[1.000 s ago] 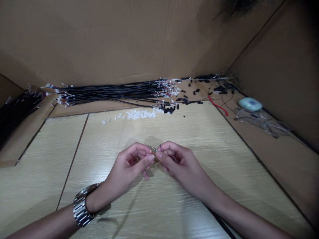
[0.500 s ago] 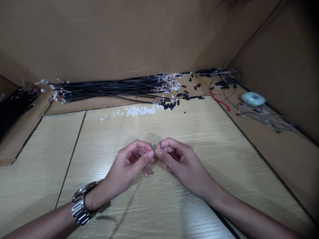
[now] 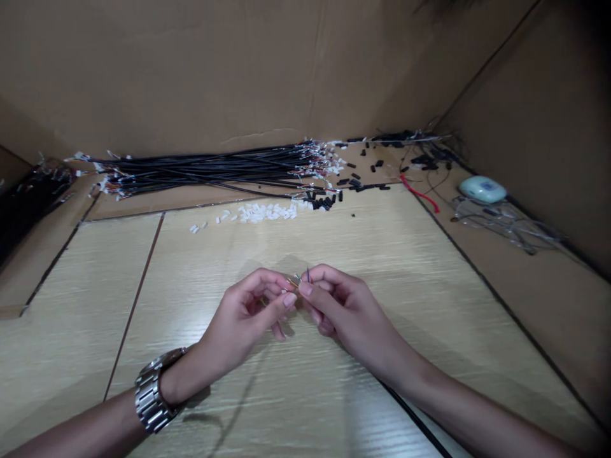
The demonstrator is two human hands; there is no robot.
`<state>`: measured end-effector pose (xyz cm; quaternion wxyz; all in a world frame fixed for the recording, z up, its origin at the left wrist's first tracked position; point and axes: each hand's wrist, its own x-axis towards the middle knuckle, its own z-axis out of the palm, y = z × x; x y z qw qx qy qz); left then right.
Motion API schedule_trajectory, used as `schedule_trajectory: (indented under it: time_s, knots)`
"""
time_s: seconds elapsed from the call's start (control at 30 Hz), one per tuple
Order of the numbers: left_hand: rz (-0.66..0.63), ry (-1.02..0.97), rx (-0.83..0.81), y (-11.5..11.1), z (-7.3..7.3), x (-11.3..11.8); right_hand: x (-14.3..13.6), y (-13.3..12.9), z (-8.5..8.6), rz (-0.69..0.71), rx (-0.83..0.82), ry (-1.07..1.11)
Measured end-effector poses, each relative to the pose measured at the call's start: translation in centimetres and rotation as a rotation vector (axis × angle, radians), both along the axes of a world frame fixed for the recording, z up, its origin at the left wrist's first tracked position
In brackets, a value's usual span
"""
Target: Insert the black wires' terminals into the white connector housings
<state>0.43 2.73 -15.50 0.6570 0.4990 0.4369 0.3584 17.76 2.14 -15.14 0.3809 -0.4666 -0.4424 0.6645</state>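
My left hand (image 3: 251,310) and my right hand (image 3: 346,308) almost meet over the middle of the table. Thin coloured wires (image 3: 294,282) spread between the fingertips, one dark blue strand pointing up. The right thumb and forefinger pinch these wires. On the left, thumb and forefinger close around the wire tips; exactly which strand they grip is too small to tell. A black cable (image 3: 415,416) runs out from under my right forearm to the bottom edge. A metal watch (image 3: 155,391) is on my left wrist.
Behind the hands lie a bundle of black cables (image 3: 200,170), white connector pieces (image 3: 267,212) and small black sleeves (image 3: 324,203). At the right are a red strip (image 3: 420,193), a pale green case (image 3: 482,189) and tangled wires (image 3: 510,222). More cables (image 3: 28,197) lie far left.
The wires between the fingertips have shifted and fanned out slightly, with an orange-yellow strand now more visible. The black cable under my right forearm has moved a little left.
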Motion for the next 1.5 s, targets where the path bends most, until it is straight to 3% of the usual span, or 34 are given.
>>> schedule_trajectory:
  time_s: [0.37,0.77,1.17,1.5]
  knots:
    - [0.017,-0.045,0.017,-0.1,0.0,-0.3,0.0,0.2,1.1,0.038,0.062,-0.032]
    - [0.020,-0.069,0.039,-0.3,0.1,0.0,-0.5,-0.2,0.4,-0.025,0.107,0.074]
    - [0.014,-0.067,0.047,-0.4,0.0,-0.2,-0.5,-0.2,0.5,-0.028,0.195,0.001]
    - [0.037,-0.054,0.072,-0.4,0.0,-0.2,-0.2,-0.5,0.5,0.049,0.212,-0.109]
